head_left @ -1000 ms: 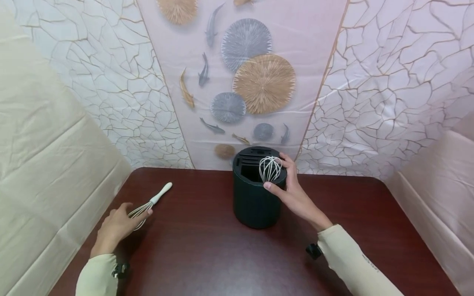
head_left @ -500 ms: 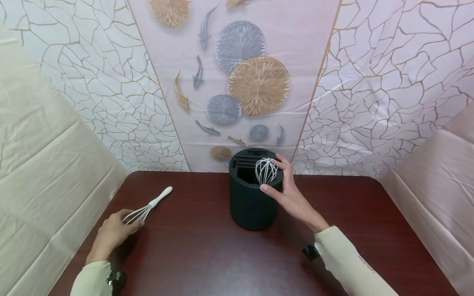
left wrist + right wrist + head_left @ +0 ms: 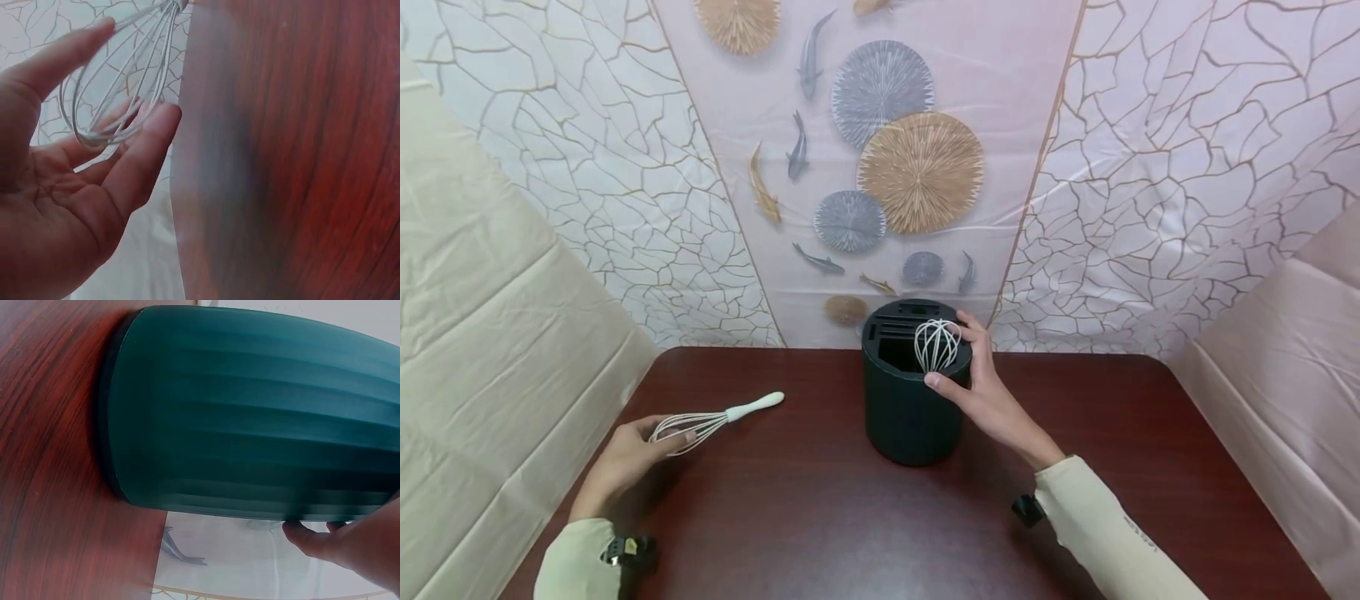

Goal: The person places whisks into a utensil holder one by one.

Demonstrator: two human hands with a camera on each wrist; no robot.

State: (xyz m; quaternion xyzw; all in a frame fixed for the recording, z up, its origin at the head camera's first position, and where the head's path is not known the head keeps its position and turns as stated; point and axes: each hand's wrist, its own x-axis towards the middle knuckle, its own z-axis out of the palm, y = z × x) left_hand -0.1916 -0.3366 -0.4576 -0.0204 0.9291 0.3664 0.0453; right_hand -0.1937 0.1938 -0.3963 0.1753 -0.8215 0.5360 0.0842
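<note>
At the table's left, my left hand [image 3: 628, 457] holds a whisk [image 3: 748, 408] by its wire loops, with the pale handle pointing right and away. In the left wrist view, the thumb and fingers lie on either side of the whisk's wires [image 3: 80, 119]. My right hand [image 3: 988, 392] grips the rim of a dark green, round knife and utensil holder [image 3: 912, 425], thumb at the front and fingers at the far right side. A second whisk [image 3: 937, 343] stands in the holder's large opening, wire head up, its handle hidden inside. The holder's ribbed side [image 3: 250, 412] fills the right wrist view.
The dark red-brown table [image 3: 865, 533] has rounded far corners. Behind it hangs a patterned backdrop [image 3: 1150, 208], and pale cloth [image 3: 490, 333] slopes along the left and right sides. Slots [image 3: 906, 321] run across the back of the holder's top.
The whisk in my left hand has turned, its handle swinging right and toward me. My right hand keeps its grip on the holder. The whole head view has shifted slightly.
</note>
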